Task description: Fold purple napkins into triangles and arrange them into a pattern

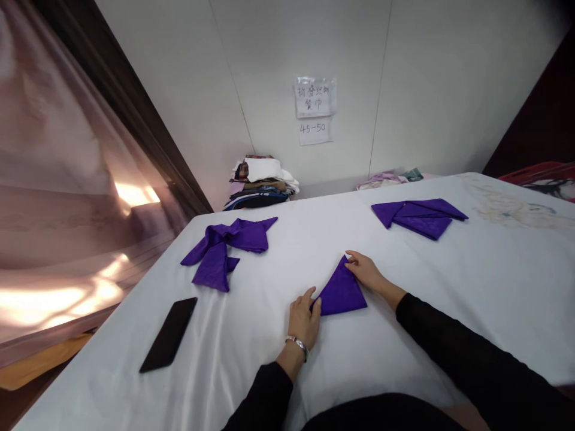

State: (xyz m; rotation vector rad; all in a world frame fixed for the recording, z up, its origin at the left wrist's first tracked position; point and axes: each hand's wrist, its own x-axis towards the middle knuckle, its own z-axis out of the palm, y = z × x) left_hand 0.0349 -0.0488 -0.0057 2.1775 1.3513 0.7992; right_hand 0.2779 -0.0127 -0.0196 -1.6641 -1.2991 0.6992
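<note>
A purple cloth napkin (342, 294), folded into a triangle, lies in front of me on the white-covered table. My left hand (304, 320), with a silver bracelet at the wrist, has its thumb and fingers closed on the napkin's left corner. At the upper corner, my right hand (363, 270) pinches the cloth between thumb and fingers. The bottom right corner lies free on the tablecloth. Part of the left corner is hidden by my left fingers.
A crumpled purple cloth (220, 257) lies at the left and a folded purple cloth (422, 218) at the back right. A black phone-like slab (169, 335) rests near the left edge. Clothes (260, 182) are piled behind the table, by the wall with paper signs (315, 99).
</note>
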